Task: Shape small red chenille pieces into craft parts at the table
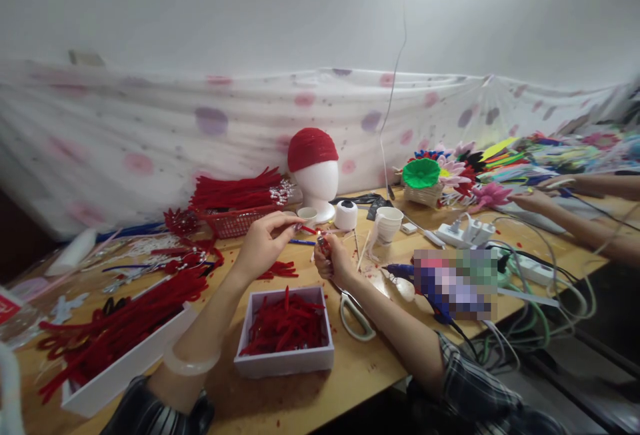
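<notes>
The left hand point(265, 247) had its grip pinched on a red strip point(309, 229) beyond the square box point(285, 363); the right hand point(336, 260) had its grip clamped round a lighter point(323, 244), its top near the strip's end. Scissors point(369, 336) lay right of the box on the tabletop point(280, 409), a long tray point(127, 373) of red stems point(163, 307) left of it, and a foam head point(320, 180) stood well behind it.

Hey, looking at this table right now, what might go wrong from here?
The lighter in the right hand appears lit close to the red strip in the left hand, so the strip might flare and burn that hand. A burning bit, if dropped, could ignite the red pieces in the white box nearby.
</notes>
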{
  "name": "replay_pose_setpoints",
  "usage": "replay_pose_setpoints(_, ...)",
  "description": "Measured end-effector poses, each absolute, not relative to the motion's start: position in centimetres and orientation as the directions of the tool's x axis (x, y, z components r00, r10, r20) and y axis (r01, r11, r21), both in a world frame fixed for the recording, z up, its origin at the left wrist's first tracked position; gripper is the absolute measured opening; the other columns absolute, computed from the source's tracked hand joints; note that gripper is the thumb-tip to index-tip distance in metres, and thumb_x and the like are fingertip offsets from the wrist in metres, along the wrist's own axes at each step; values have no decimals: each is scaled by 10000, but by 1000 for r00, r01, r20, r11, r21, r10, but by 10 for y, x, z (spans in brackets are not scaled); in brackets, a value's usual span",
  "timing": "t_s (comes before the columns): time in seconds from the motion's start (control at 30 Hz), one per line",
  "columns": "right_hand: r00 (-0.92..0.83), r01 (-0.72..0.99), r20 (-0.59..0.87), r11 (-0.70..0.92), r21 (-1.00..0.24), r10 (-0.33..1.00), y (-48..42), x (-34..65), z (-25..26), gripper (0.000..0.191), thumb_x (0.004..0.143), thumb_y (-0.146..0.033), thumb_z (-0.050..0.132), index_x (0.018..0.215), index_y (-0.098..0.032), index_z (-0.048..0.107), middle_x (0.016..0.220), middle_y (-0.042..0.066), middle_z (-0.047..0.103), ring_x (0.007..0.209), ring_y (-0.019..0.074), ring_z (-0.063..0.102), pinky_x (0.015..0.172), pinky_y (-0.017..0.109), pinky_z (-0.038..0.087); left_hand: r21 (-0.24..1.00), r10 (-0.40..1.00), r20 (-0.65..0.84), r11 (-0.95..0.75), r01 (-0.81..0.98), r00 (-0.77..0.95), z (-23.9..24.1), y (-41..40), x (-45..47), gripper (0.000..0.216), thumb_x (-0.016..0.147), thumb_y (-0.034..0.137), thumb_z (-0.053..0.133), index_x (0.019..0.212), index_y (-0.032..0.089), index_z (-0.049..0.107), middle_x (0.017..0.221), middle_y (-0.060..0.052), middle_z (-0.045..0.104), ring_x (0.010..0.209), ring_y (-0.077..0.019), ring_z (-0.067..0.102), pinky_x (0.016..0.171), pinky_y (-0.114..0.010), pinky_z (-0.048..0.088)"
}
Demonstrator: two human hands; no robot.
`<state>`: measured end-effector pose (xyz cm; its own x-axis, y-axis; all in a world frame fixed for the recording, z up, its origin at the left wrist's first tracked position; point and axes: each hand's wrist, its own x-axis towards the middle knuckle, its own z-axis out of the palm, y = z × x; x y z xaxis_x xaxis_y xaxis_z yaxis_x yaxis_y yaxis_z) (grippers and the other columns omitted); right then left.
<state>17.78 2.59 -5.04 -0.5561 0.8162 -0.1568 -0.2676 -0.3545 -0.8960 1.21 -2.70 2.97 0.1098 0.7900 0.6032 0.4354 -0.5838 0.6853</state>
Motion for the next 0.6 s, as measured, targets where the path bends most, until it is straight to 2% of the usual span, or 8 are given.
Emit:
replay_pose_setpoints(0.17, -561, -239, -91, -267, -934, 823, 24, 176, -52, 464, 821, -522, 332, 474, -216, 320, 362, -86, 229, 301, 41, 108, 307, 188, 80, 647, 783, 611, -579, 496, 116, 30, -27, 10, 224, 827, 219, 559, 928, 219, 759, 918, -55, 713, 851, -191, 638, 735, -265, 462)
replay_pose_setpoints(0.6, -544, -242, -96, -266, -933, 833, 23, 178, -48, 476, 830, -528, 308, 466, -221, 303, 357, -82, 224, 298, 46, 109, 306, 190, 79, 600, 784, 596, -579, 551, 175, 28, -27, 13, 218, 849, 196, 538, 936, 200, 738, 911, -44, 705, 839, -172, 629, 727, -258, 446)
